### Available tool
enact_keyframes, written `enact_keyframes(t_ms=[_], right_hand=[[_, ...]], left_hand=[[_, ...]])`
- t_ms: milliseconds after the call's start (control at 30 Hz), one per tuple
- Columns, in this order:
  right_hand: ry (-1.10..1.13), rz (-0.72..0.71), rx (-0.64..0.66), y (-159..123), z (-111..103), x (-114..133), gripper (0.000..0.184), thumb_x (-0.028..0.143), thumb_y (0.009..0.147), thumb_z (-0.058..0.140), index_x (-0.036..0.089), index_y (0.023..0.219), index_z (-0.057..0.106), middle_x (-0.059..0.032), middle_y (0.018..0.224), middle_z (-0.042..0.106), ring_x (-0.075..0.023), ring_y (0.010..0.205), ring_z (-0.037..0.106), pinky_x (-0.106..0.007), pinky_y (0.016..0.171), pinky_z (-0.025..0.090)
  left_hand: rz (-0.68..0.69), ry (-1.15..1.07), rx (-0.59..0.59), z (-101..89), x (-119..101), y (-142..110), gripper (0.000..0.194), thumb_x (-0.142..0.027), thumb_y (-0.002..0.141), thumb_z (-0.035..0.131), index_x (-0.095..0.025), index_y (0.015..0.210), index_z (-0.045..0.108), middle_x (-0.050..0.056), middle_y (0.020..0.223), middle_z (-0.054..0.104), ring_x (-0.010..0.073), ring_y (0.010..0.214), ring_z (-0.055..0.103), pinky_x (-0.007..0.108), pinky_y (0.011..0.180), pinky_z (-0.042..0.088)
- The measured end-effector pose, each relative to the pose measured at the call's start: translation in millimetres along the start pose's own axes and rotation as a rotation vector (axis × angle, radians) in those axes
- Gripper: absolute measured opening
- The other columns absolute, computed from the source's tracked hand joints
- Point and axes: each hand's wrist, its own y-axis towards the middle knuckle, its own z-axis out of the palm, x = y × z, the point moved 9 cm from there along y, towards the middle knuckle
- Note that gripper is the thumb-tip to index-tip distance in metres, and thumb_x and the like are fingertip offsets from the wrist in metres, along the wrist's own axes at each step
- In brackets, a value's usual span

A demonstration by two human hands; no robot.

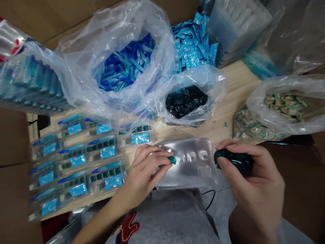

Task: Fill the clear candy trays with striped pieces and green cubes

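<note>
My left hand (147, 166) is closed, pinching a small glossy green cube (172, 159) over the left part of a clear plastic tray (188, 178). Square and oblong hollows are moulded into that tray. On its right, my right hand (261, 179) wraps round a handful of dark green glossy cubes (235, 160), held just off the tray's edge. More of these dark cubes (186, 101) fill an opened plastic bag directly behind the tray. My left fingers partly cover the tray's upper left, so its hollows there are hidden.
Filled clear packs (108, 152) stand in rows at left, with blue pens, cubes and blue sachets. A large bag (162, 37) of blue pens, loose blue sachets (194, 47) and stacked clear trays (235, 30) are behind. At right is a bag of striped pieces (285, 105).
</note>
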Motion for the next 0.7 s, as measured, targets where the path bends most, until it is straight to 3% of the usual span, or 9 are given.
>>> enact_keyframes(t_ms=[233,367,533,700], right_hand=[[-0.010,0.029,0.045,-2,7,-8,0.024,0.013,0.088,0.069,0.030,0.104,0.068,0.0026,0.102,0.070,-0.0168,0.099,0.064,-0.029,0.088,0.051],[0.026,0.039,0.108,-2,13,-8,0.024,0.012,0.089,0.066,0.031,0.104,0.068,0.0029,0.103,0.069,-0.0161,0.099,0.064,-0.029,0.090,0.052],[0.007,0.024,0.085,-2,11,-6,0.023,0.012,0.088,0.067,0.030,0.102,0.068,0.0023,0.102,0.070,-0.0166,0.097,0.065,-0.030,0.088,0.053],[0.023,0.034,0.081,-3,10,-11,0.023,0.012,0.088,0.067,0.030,0.101,0.068,0.0020,0.101,0.070,-0.0175,0.098,0.065,-0.032,0.089,0.053]], left_hand=[[0.157,0.178,-0.051,-5.1,-19,-9,0.022,-0.010,0.090,0.064,-0.020,0.110,0.064,0.004,0.105,0.077,0.0208,0.098,0.065,0.039,0.092,0.045],[0.099,0.102,-0.097,-8.9,-13,-7,0.019,-0.009,0.092,0.060,-0.020,0.107,0.062,0.005,0.102,0.076,0.0190,0.090,0.066,0.036,0.083,0.049],[0.061,0.072,-0.137,-7.1,-5,-3,0.017,-0.009,0.092,0.061,-0.020,0.105,0.061,0.006,0.102,0.074,0.0190,0.093,0.068,0.036,0.084,0.052],[0.065,0.095,-0.081,-5.4,-7,-5,0.018,-0.007,0.091,0.062,-0.018,0.104,0.063,0.006,0.104,0.076,0.0189,0.093,0.068,0.035,0.086,0.051]])
